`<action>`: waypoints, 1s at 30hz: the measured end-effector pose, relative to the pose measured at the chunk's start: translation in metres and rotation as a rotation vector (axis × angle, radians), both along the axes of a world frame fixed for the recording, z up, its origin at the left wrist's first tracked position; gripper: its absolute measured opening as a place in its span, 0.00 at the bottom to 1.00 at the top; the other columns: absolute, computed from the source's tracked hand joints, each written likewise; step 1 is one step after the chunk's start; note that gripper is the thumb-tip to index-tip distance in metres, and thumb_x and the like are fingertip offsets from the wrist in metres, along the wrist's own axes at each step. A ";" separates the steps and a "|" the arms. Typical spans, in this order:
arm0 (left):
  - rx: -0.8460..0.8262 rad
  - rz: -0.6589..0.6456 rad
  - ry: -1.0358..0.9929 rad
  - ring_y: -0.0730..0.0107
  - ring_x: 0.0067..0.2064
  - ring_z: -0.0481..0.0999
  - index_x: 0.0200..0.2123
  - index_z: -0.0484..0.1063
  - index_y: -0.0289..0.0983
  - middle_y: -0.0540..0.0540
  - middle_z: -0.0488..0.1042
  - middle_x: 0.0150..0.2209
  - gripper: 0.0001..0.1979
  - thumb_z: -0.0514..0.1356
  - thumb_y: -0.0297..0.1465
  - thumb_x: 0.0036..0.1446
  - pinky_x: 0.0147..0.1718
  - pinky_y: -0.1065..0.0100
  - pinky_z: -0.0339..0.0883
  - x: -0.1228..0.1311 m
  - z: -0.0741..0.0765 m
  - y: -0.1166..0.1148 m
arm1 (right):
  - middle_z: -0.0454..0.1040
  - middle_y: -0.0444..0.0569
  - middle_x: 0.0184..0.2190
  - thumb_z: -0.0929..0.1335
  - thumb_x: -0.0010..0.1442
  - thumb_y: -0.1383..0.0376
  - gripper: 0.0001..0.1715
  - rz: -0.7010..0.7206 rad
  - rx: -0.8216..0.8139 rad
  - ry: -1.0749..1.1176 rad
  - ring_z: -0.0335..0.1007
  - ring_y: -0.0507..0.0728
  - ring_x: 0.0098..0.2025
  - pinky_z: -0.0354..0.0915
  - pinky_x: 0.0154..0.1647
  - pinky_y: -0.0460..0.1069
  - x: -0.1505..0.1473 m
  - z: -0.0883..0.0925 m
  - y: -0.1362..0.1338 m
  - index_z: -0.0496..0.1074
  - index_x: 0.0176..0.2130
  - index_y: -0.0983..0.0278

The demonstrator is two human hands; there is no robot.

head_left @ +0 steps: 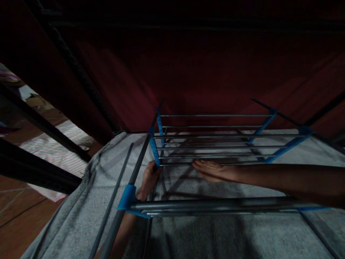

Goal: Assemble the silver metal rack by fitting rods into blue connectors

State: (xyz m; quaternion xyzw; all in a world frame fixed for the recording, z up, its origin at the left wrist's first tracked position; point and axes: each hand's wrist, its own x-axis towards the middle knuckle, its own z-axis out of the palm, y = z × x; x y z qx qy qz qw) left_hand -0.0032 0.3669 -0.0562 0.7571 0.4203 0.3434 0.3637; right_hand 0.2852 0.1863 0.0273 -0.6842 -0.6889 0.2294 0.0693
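A rack of grey metal rods and blue plastic end pieces lies over a grey blanket. My left hand reaches under the near rods, closed around the lower end of a left blue end piece, where the lowest rod meets it. Part of its fingers is hidden behind that corner. My right hand comes in from the right with its fingers together over the lowest rod of that tier; its thumb is out of sight. A nearer tier of rods crosses above my left forearm, joined to a blue corner piece.
A loose-looking grey tube lies along the left of the rack on the blanket. Behind stands a dark red panel with black frame bars. At left, a striped cloth is spread on the brown floor.
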 end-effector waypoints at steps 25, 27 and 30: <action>0.059 0.092 0.297 0.51 0.40 0.76 0.31 0.65 0.47 0.51 0.71 0.34 0.15 0.56 0.52 0.49 0.42 0.53 0.70 0.006 -0.002 0.018 | 0.78 0.56 0.54 0.72 0.54 0.39 0.42 -0.529 -0.029 0.548 0.74 0.60 0.56 0.67 0.59 0.54 0.065 0.218 -0.217 0.76 0.56 0.64; 0.055 0.071 0.327 0.52 0.41 0.76 0.32 0.66 0.47 0.51 0.71 0.33 0.15 0.56 0.51 0.51 0.42 0.55 0.70 0.006 -0.007 0.023 | 0.78 0.59 0.52 0.72 0.53 0.36 0.44 -0.579 0.006 0.553 0.75 0.62 0.55 0.68 0.58 0.55 0.063 0.213 -0.248 0.76 0.56 0.64; 0.065 0.040 0.383 0.51 0.43 0.76 0.36 0.67 0.45 0.47 0.72 0.36 0.16 0.52 0.50 0.56 0.41 0.57 0.70 0.007 -0.013 0.028 | 0.79 0.59 0.50 0.70 0.56 0.35 0.43 -0.609 0.071 0.559 0.76 0.63 0.52 0.69 0.57 0.57 0.055 0.205 -0.280 0.77 0.55 0.64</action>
